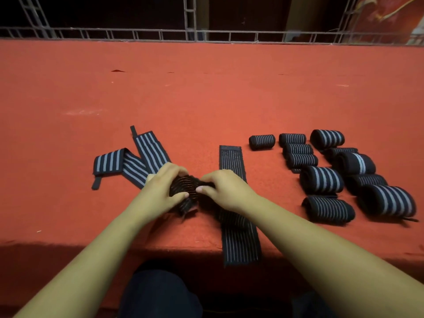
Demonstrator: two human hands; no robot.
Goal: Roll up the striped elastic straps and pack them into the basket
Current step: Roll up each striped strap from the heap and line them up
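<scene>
A partly rolled black strap with thin stripes [187,188] sits between my hands near the table's front edge. My left hand [160,191] grips its left end and my right hand [226,189] pinches its right side. A long flat thin-striped strap [231,164] runs from behind my right hand to over the front edge. Two unrolled black and grey striped straps [128,164] lie crossed at the left. Several rolled straps [321,180] are grouped at the right. No basket is in view.
The red felt table [206,92] stretches far back to a metal truss rail [190,34]. A single small roll [262,141] stands apart, left of the group. My dark-clothed knees [158,294] are below the front edge.
</scene>
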